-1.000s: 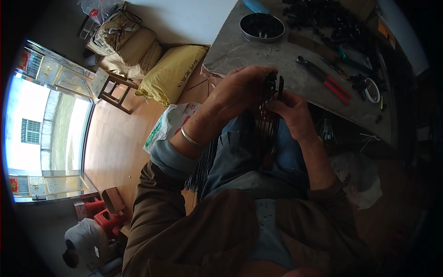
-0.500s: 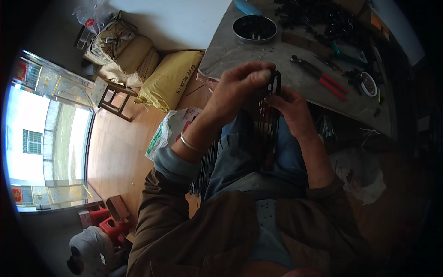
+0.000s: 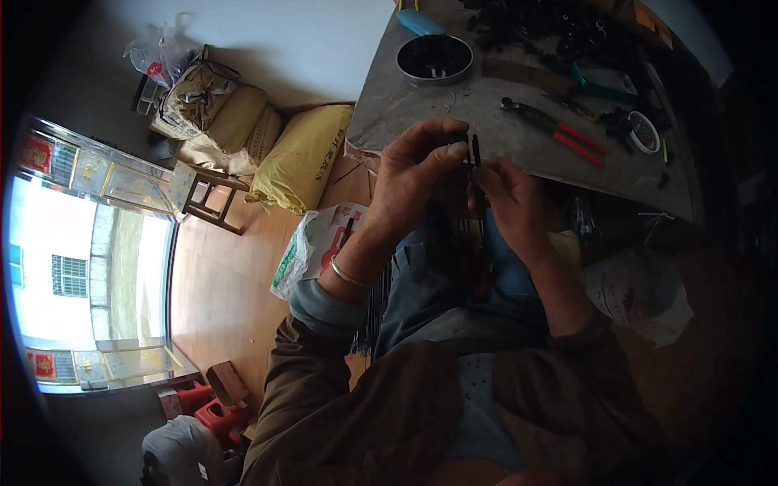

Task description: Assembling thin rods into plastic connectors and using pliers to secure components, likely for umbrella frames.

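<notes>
right now i am sitting at the grey worktable (image 3: 421, 105), and both my hands are working just off its near edge, over my lap. my left hand (image 3: 413, 174) is curling its fingers together around the top of a thin black rod (image 3: 475, 162), thumb and fingertips pinching it so that it is standing upright and not wobbling. my right hand (image 3: 510, 198) is sitting just beside it on the rod's other side, its fingers closing against the same piece lower down, seemingly to steady it while the left one is working the tip. more dark rods are hanging down from my hands toward my knees, though i cannot tell how many.

on the worktable, beyond my hands, red-handled pliers (image 3: 559, 130) are lying within easy reach, and a round dark tin (image 3: 433, 58) of small parts is sitting farther back. left of the worktable, yellow sacks (image 3: 304, 158) are leaning against the wall, with a white plastic bag (image 3: 312, 247) on the floor below them.
</notes>
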{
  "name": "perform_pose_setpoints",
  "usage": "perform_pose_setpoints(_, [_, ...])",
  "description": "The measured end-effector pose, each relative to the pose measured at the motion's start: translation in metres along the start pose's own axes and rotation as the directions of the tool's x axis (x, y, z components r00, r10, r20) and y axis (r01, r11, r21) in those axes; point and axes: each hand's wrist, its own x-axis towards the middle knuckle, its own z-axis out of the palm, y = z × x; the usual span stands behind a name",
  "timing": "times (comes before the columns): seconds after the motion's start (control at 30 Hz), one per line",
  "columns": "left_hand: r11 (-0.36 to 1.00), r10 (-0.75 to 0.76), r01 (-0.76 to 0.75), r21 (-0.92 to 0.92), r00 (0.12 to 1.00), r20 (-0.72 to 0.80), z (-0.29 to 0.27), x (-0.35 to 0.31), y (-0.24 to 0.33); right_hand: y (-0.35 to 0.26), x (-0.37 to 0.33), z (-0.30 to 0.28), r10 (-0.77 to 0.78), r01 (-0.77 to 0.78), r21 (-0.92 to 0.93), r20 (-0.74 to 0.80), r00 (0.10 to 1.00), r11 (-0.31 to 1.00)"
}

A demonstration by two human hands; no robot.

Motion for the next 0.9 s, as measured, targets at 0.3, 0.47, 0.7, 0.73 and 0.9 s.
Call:
perform_pose_setpoints(0.3, [1.0, 0.003, -0.003, 0.021, 1.0, 0.013, 0.0, 0.002, -0.008, -0.009, 0.002, -0.012, 0.101, -0.101, -0.009, 0.088, 0.991, 0.995])
perform_pose_setpoints(0.47, [0.998, -0.029, 0.032, -0.046, 0.998, 0.06, 0.0, -0.001, -0.007, -0.027, 0.007, -0.021, 0.348, -0.36, 0.038, 0.179, 0.92, 0.932])
perform_pose_setpoints(0.7, [0.994, -0.054, 0.074, -0.082, 0.973, 0.223, -0.01, 0.006, -0.008, -0.024, 0.014, -0.032, 0.368, -0.368, -0.051, 0.261, 0.893, 0.929])
perform_pose_setpoints(0.73, [0.993, -0.047, 0.075, -0.096, 0.963, 0.267, -0.01, 0.006, -0.008, -0.021, 0.013, -0.033, 0.36, -0.361, -0.048, 0.265, 0.895, 0.931])
perform_pose_setpoints(0.9, [0.992, -0.038, 0.076, -0.102, 0.942, 0.334, -0.004, -0.002, 0.001, -0.023, 0.002, -0.03, 0.341, -0.354, -0.006, 0.275, 0.899, 0.935])
